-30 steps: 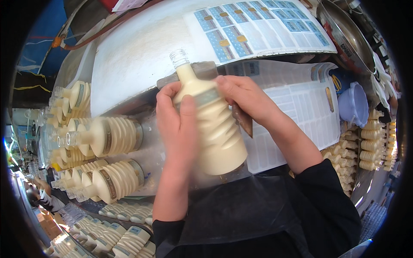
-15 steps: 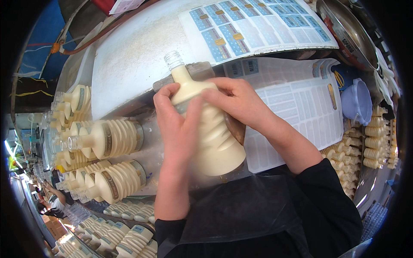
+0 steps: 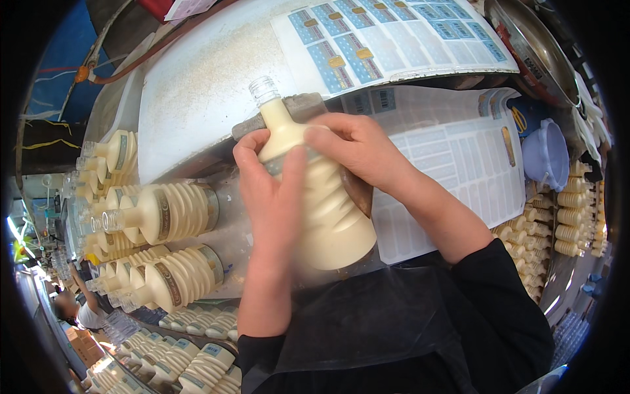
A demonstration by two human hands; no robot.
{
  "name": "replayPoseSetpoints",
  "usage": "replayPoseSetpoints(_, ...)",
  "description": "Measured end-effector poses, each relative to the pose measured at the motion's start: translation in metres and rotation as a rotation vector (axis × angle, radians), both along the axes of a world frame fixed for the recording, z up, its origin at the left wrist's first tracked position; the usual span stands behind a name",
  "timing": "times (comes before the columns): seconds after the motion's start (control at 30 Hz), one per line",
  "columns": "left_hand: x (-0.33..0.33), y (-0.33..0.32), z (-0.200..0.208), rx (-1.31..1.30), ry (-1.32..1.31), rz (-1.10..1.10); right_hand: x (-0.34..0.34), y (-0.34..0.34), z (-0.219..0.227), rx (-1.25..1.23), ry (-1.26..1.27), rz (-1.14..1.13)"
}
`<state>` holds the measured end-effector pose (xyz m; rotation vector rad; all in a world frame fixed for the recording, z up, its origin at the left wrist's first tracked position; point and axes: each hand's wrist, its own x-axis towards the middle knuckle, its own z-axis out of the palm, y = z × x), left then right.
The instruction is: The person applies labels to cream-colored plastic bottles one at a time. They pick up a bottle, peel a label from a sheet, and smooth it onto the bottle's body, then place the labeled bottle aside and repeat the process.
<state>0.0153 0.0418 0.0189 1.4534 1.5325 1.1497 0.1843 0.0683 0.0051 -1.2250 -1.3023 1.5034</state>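
Observation:
A cream bottle (image 3: 338, 226) with ridged sides and a clear threaded neck lies before me, its neck pointing away. A greyish label band (image 3: 279, 164) crosses its shoulder, partly hidden by my fingers. My left hand (image 3: 268, 187) is wrapped round the bottle's left side, its blurred thumb pressed on the band. From the right, my right hand (image 3: 357, 146) grips the shoulder, with the thumb on top near the band's right end. Under the bottle is a brownish block-like support (image 3: 303, 108), mostly covered.
Label sheets lie beyond: a blue-printed sheet (image 3: 394, 46) on the white board (image 3: 197, 79), and a mostly bare backing sheet (image 3: 426, 157) at right. Several labelled cream bottles (image 3: 177, 210) lie stacked at left, more at lower left and right. A lilac bucket (image 3: 546, 157) and metal pan (image 3: 538, 46) stand at right.
My right thumb has slid slightly left across the bottle's shoulder. Both hands keep their hold. At far left, a person in the background has shifted.

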Motion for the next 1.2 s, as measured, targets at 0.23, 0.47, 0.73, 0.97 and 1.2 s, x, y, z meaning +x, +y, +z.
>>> replayPoseSetpoints(0.23, -0.002, 0.001, -0.005, 0.021, -0.064, -0.013, 0.008, -0.001, -0.004, -0.04, 0.168, 0.07)
replayPoseSetpoints(0.47, -0.011, -0.001, -0.014, 0.262, 0.049, -0.011, 0.017, -0.01, 0.003, 0.126, 0.046, -0.117)
replayPoseSetpoints(0.73, -0.01, 0.001, 0.002, 0.342, 0.139, -0.076, 0.006, -0.018, 0.022, 0.378, -0.211, -0.191)
replayPoseSetpoints(0.97, -0.013, 0.004, -0.003, 0.354, 0.122, -0.087, 0.003, -0.02, 0.021, 0.472, -0.27, -0.256)
replayPoseSetpoints(1.2, -0.011, 0.004, -0.005, 0.377, 0.116, -0.057, 0.003, -0.018, 0.021, 0.505, -0.264, -0.261)
